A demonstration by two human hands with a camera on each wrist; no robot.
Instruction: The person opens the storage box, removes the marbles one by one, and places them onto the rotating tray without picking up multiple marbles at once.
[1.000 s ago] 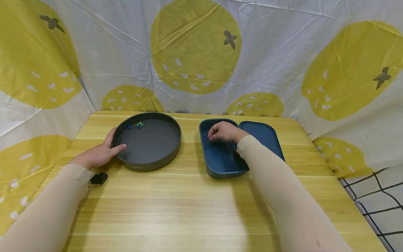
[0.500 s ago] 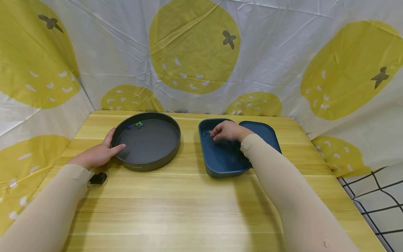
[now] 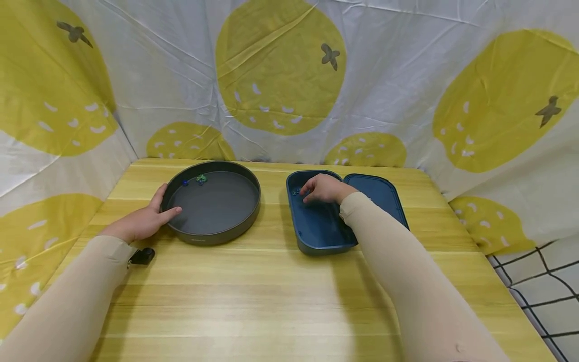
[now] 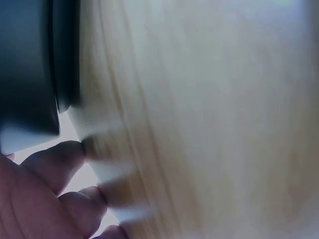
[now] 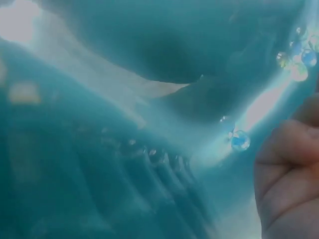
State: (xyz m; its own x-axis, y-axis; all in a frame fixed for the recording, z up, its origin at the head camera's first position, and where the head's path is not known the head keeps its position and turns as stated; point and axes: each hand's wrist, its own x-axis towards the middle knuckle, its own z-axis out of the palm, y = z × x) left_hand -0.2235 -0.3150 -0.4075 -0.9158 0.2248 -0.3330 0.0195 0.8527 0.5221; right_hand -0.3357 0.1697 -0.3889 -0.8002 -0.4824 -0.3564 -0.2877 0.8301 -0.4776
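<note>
My left hand (image 3: 142,221) holds the left rim of a round dark grey cake pan (image 3: 212,206), its thumb over the rim and other fingers outside. Several small blue and green glass marbles (image 3: 201,179) lie at the pan's back left. My right hand (image 3: 326,188) is inside a blue rectangular container (image 3: 318,226), fingertips bent down beside several marbles (image 3: 296,191) at the left wall. A gap shows between thumb and forefinger, and no held marble is visible. In the right wrist view, clear marbles (image 5: 299,69) cluster near the fingers, with a lone marble (image 5: 240,141) apart.
A blue lid (image 3: 377,193) lies right of the container, partly hidden by the right sleeve. Both vessels stand toward the back of the wooden table (image 3: 253,301). A patterned curtain (image 3: 384,75) hangs close behind. A black wrist device (image 3: 142,256) sits under the left wrist.
The right hand moved slightly right from the marbles, then back left toward them. A small marble now shows near the container's front left corner. The left hand and pan stay put.
</note>
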